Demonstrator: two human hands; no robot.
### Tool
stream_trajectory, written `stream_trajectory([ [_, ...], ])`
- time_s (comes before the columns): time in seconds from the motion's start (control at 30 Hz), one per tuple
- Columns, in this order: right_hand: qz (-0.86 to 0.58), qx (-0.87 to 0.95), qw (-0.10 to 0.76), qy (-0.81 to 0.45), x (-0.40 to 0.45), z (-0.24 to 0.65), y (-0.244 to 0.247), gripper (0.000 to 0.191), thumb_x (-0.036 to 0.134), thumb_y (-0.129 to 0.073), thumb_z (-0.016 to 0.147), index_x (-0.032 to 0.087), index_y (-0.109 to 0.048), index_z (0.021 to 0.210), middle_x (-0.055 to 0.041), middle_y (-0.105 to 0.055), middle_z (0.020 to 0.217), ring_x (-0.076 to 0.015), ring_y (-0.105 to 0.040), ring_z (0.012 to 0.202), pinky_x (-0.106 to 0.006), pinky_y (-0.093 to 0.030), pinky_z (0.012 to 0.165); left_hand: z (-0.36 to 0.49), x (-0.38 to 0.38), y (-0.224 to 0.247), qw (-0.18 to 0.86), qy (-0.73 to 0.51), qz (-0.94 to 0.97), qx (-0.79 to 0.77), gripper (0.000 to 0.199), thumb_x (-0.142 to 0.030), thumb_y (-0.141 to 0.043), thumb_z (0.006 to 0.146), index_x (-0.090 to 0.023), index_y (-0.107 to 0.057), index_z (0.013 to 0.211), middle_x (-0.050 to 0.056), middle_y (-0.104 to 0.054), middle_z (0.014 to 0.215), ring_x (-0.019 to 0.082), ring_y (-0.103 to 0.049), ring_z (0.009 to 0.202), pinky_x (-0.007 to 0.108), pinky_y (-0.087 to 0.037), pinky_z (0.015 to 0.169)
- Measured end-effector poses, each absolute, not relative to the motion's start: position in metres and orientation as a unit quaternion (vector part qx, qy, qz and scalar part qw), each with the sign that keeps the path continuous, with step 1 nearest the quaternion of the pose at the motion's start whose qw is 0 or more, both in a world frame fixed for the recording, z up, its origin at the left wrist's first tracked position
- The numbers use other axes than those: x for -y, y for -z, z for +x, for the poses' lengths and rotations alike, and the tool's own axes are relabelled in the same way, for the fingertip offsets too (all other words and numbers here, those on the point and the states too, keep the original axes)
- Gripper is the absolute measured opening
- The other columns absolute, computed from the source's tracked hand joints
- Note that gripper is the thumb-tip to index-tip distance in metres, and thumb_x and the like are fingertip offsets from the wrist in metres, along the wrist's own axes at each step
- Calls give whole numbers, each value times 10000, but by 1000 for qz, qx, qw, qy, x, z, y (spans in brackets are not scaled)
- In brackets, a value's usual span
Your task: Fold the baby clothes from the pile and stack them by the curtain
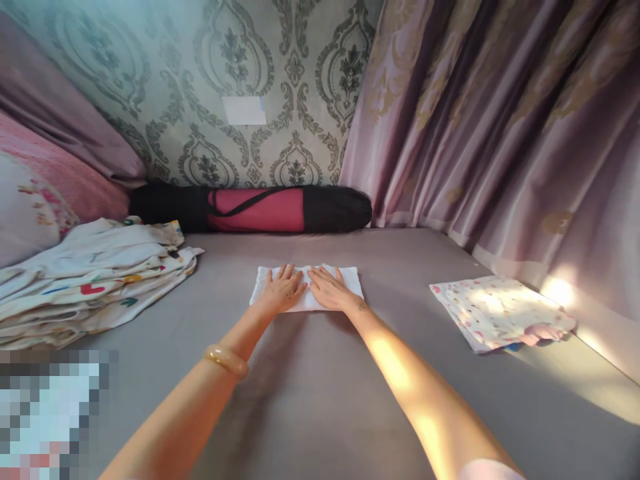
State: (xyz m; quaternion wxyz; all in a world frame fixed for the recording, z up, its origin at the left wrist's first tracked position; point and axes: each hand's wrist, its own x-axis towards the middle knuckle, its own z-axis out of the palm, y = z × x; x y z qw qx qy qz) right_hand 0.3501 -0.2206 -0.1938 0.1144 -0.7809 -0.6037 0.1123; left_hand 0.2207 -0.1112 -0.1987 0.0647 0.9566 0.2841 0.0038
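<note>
A white folded cloth (311,301) lies flat on the grey sheet-like surface (320,393), straight ahead of me. My left hand (284,288) rests palm down on its left part, fingers spread. On the right part of the same cloth, my right hand (327,288) lies flat with its fingers stretched out. Both hands press or rest on top without gripping, and they hide much of the cloth's middle. A pale bangle (226,361) circles my left forearm.
To the left lies a loose pile of printed white clothes (95,273). A folded patterned cloth stack (500,312) sits at the right, by the purple curtain (480,133). Along the wall stretches a black and red long bag (265,210). The lower left corner is pixelated.
</note>
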Motion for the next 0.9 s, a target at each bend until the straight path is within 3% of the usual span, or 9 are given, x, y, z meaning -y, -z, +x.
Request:
stream_trajectory([
  [0.1, -781, 608, 134, -53, 219, 348, 201, 561, 294, -222, 984, 124, -330, 1508, -86, -276, 1587, -230, -153, 1484, -517, -33, 1191, 217, 112, 206, 22, -58, 942, -329, 582, -457, -208, 1001, -184, -383, 1484, 122, -294, 1581, 325, -192, 1474, 593, -102, 1163],
  [0.37, -783, 602, 145, -53, 217, 350, 219, 536, 306, -264, 987, 195, -346, 1504, -46, -296, 1585, -222, -202, 1470, -490, -110, 1191, 215, 106, 211, 63, -9, 935, -348, 602, -502, -233, 986, -238, -308, 1521, 102, -279, 1588, 351, -223, 1462, 633, -193, 1127],
  [0.47, -781, 603, 130, -98, 214, 353, 204, 537, 295, -274, 979, 182, -358, 1497, -64, -299, 1582, -242, -202, 1471, -525, -123, 1184, 220, 107, 203, 43, -13, 941, -336, 562, -472, -253, 988, -233, -407, 1472, 112, -339, 1561, 343, -228, 1462, 637, -160, 1136],
  [0.57, -781, 604, 151, -50, 210, 346, 194, 549, 271, -254, 981, 93, -352, 1491, -114, -299, 1576, -246, -154, 1483, -523, -60, 1195, 226, 112, 202, -17, -99, 946, -309, 525, -377, -212, 1005, -192, -498, 1404, 125, -437, 1504, 288, -270, 1455, 565, -93, 1181],
  [0.73, -777, 607, 166, -8, 208, 326, 211, 551, 289, -273, 984, 59, -369, 1476, -130, -328, 1561, -209, -212, 1468, -417, -84, 1209, 225, 110, 221, 25, -64, 940, -335, 532, -326, -232, 1001, -122, -404, 1460, 149, -389, 1530, 298, -319, 1432, 492, -241, 1157],
  [0.9, -775, 606, 174, -36, 206, 329, 218, 550, 284, -272, 983, 66, -367, 1479, -126, -327, 1561, -210, -212, 1469, -433, -78, 1210, 224, 102, 227, 66, -48, 938, -337, 518, -346, -256, 1001, -153, -398, 1460, 146, -369, 1542, 302, -311, 1434, 510, -259, 1146],
])
